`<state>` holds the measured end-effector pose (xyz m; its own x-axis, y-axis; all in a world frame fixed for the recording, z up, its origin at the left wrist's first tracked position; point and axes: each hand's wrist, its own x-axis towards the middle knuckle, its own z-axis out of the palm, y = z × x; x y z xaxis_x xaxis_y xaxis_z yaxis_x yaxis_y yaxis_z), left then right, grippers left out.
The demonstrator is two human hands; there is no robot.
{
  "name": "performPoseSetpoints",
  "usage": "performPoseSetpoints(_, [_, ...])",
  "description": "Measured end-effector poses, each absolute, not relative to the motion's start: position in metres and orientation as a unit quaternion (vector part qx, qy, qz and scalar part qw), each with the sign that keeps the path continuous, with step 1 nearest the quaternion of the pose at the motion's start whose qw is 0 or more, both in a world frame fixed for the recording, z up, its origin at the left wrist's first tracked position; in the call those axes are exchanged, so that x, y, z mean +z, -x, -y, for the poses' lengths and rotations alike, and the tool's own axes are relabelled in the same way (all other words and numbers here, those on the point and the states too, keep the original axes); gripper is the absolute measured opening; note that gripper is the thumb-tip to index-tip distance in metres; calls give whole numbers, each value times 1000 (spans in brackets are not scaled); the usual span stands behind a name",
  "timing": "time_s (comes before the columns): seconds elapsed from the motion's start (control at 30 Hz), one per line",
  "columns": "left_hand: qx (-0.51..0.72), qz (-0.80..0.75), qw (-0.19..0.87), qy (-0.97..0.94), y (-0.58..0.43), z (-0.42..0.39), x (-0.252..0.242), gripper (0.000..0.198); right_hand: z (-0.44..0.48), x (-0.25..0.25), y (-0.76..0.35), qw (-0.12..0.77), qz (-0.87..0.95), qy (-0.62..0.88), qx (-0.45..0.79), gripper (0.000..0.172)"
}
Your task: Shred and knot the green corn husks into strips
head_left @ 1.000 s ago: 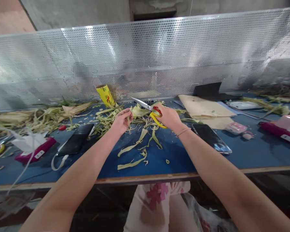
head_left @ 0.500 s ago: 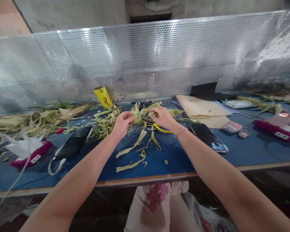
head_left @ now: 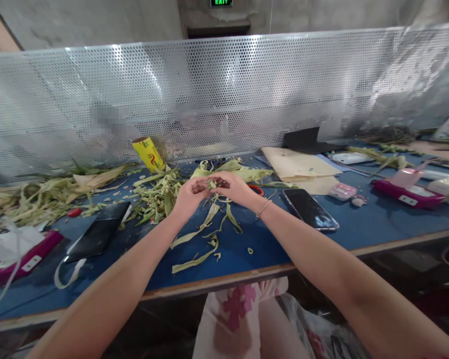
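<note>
My left hand (head_left: 190, 193) and my right hand (head_left: 234, 188) meet over the blue table (head_left: 284, 239), fingers pinched together on a small piece of corn husk (head_left: 210, 184) held between them. A strip hangs down from it toward loose husk strips (head_left: 205, 229) lying below on the table. The yellow and red scissors (head_left: 257, 189) lie on the table just right of my right hand, mostly hidden behind it. A heap of shredded husk (head_left: 157, 197) lies to the left of my left hand.
A perforated metal screen (head_left: 224, 94) walls off the back. A yellow roll (head_left: 148, 154), black phones (head_left: 97, 232) (head_left: 310, 209), brown paper (head_left: 297, 166), pink cases (head_left: 407, 193) (head_left: 22, 257) and more husks (head_left: 41, 192) lie about. The wooden table edge (head_left: 217, 284) is near my lap.
My right hand has put the scissors down on the table and joined my left hand on the husk piece. The view has shifted slightly to the right.
</note>
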<state>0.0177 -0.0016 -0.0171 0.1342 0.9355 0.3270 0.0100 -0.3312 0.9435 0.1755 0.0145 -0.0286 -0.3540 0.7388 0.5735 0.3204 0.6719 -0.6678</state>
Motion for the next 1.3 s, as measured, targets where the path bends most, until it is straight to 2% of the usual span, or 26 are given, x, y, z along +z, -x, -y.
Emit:
performPoseSetpoints(0.27, [543,-373,415,-627,-17,3,-14,32,-16,-29,-178,451,819,317,161,22])
performPoseSetpoints(0.53, [531,-390,368,-656,-16,0,-18,28,-5,-21,-181,417,856,293,85,13])
performPoseSetpoints(0.9, [503,-389,345,-691,-16,1,-17,25,-7,-24,-181,433,850,276,112,11])
performPoseSetpoints(1.03, [514,-375,386,-668,-16,0,-18,28,-12,-27,-179,489,818,279,116,16])
performPoseSetpoints(1.13, [530,-367,448,-619,-19,3,-18,32,-15,-29,-179,534,788,289,99,12])
performPoseSetpoints(1.23, [542,-361,508,-564,-23,8,-18,36,-15,-30,-180,533,800,273,43,2])
performPoseSetpoints(1.3, [543,-352,544,-534,-25,11,-17,35,-14,-28,-180,520,814,260,4,5])
